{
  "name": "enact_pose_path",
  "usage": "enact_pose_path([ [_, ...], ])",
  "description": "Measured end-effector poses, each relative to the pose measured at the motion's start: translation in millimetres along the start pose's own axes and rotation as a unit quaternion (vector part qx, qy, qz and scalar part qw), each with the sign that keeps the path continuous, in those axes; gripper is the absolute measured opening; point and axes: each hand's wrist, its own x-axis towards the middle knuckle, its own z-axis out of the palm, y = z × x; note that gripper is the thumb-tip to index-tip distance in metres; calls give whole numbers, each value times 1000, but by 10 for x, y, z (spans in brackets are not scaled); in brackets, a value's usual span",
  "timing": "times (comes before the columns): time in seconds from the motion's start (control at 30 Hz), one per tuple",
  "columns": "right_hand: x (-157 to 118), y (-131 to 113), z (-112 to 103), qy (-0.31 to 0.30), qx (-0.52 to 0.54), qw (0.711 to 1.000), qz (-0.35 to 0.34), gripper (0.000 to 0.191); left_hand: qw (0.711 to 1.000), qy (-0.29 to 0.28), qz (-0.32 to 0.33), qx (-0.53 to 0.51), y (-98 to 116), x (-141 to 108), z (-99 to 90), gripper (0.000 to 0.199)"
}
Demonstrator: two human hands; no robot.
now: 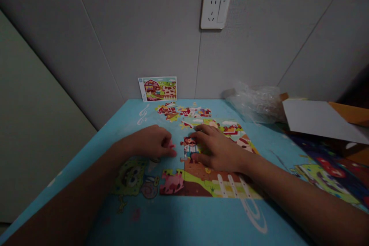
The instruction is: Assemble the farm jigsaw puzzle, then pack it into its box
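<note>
Pig piece (173,182): joined to the puzzle's left end on the side toward the table's near edge, with an open notch just above it.
Puzzle (198,182): mid-table (201,223), a little right of centre, partly joined; best kept flat and square, so the tabs drop straight down.
Print (129,178): cartoon figures on the tabletop, left of the pig piece; busy colours that could hide a stray piece.
Right forearm (288,186): reaches in from the right, across the puzzle's right end, and hides some of it.
Left hand (154,142): closed narrow, seemingly pinching a pink piece (172,145); a turn to match tabs before pressing would help.
Right hand (216,148): fingers spread over the puzzle, touching by the farmer piece (189,150); light, even pressure would steady it.
Box (323,119): lying open at the table's right edge.
Barn cluster (168,111): near the far edge, apart from the puzzle; another cluster (196,112) lies just right of it.
Plastic (256,102): crumpled at the far right corner, clear of the hands.
Card (159,89): upright at the far left corner against the wall (161,27), unblocked for checking.
</note>
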Motion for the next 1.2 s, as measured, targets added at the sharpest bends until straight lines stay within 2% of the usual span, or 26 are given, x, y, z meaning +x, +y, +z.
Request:
enact_pose_path([
  [0.1, 42, -21, -32, 32, 3, 999, 31, 28, 1000, -2, -21, 2, -60, -5, -16, 36],
  [0.17, 62, 2, -60, 72, -6, 993, 88, 22, 1000, -7, -29, -2, -93, 0, -15, 36],
  [0.27, 67, 149, -88, 133, -56, 971, 192, 24, 999, 18, -35, -9, -148, 29, 0, 36],
  [0.33, 60, 306, -83, 140, -95, 960, 223, 35, 998, 45, -40, -10, -187, 55, 15, 37],
  [0.43, 54, 520, -53, 98, -105, 968, 204, 43, 995, 76, -60, -9, -230, 86, 31, 45],
  [0.57, 74, 601, -30, 77, -60, 979, 177, 33, 994, 92, -65, 0, -243, 108, 34, 48],
  [0.7, 93, 552, -36, 94, -36, 980, 171, 31, 993, 99, -61, -10, -236, 130, 41, 44],
  [0.83, 88, 520, -38, 102, -13, 977, 189, 42, 990, 132, -46, -12, -219, 138, 67, 43],
  [0.9, 84, 492, -41, 123, 6, 974, 191, 47, 988, 144, -43, -27, -200, 138, 80, 41],
  [1.0, 85, 410, -47, 149, 48, 972, 178, 45, 988, 145, -28, -50, -169, 146, 99, 38],
  [1.1, 92, 290, -52, 109, 113, 978, 136, 41, 985, 165, 21, -43, -160, 165, 121, 34],
  [1.2, 90, 155, -61, 61, 141, 980, 126, 25, 982, 178, 52, -37, -178, 184, 151, 30],
])
